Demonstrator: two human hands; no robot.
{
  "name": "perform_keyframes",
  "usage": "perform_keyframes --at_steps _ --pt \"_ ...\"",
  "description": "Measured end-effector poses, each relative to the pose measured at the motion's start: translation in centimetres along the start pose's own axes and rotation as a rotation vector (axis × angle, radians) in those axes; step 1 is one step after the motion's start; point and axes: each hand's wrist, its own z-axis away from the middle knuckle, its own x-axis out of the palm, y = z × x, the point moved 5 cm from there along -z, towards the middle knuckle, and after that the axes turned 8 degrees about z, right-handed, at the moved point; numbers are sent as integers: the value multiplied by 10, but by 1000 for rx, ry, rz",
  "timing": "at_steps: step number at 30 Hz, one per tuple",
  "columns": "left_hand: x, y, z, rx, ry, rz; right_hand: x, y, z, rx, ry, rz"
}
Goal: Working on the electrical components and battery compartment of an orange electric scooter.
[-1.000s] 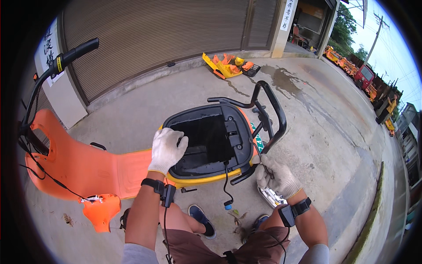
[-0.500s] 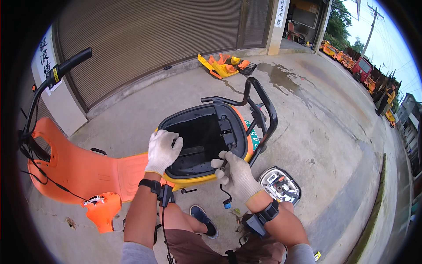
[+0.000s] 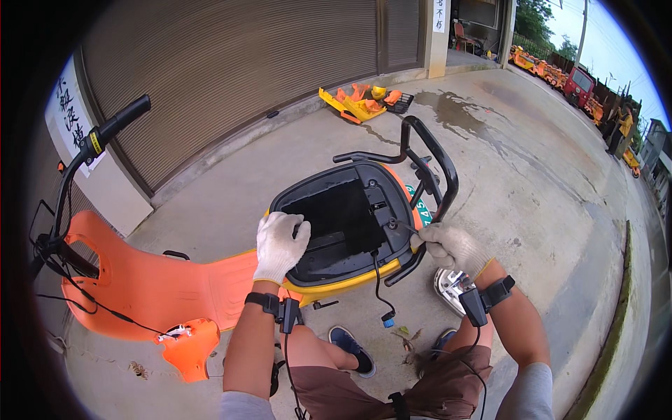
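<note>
Fingers of the gloved right hand [image 3: 455,250] are drawn together on the end of a thin dark rod [image 3: 406,228], an L-shaped hex key by the look of it, with almost no gap left between thumb and fingertips. Its other end reaches a bolt [image 3: 393,223] on the rear deck of the black seat compartment [image 3: 392,185], close to the compartment's near rear corner. On the opposite side, the gloved left hand [image 3: 281,245] lies over the front edge of that compartment, fingers half curled; whether they grip the rim or only rest there I cannot tell.

The electric scooter [image 3: 164,290] stands with its handlebar [image 3: 115,126] at the left and its black rear rack [image 3: 451,175] just beyond the right hand. A second bolt [image 3: 372,183] sits nearer the deck's far rear corner. From the compartment's near edge hangs a black cable [image 3: 379,276] ending in a blue connector [image 3: 388,322].

The step in hand looks like working that near bolt with the rod; whether to tighten or loosen it does not show. Turning it would call for the rod's tip seated squarely and a sweep kept clear of the rack, with the left hand steadying the body. A slip, I judge, could knock the knuckles against the rack's tubes.
</note>
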Motion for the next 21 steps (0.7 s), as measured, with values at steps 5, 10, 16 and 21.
perform_keyframes --at_steps 5,10,16,21 --pt "4 -2 0 6 -12 3 21 3 11 -184 104 -117" --pt "2 1 -1 -7 -6 -4 25 -38 -20 -253 329 807" --pt "0 4 1 -6 13 7 56 -56 -44 -379 453 1804" --pt "-2 9 3 34 53 28 67 -63 -47 -401 360 1966"
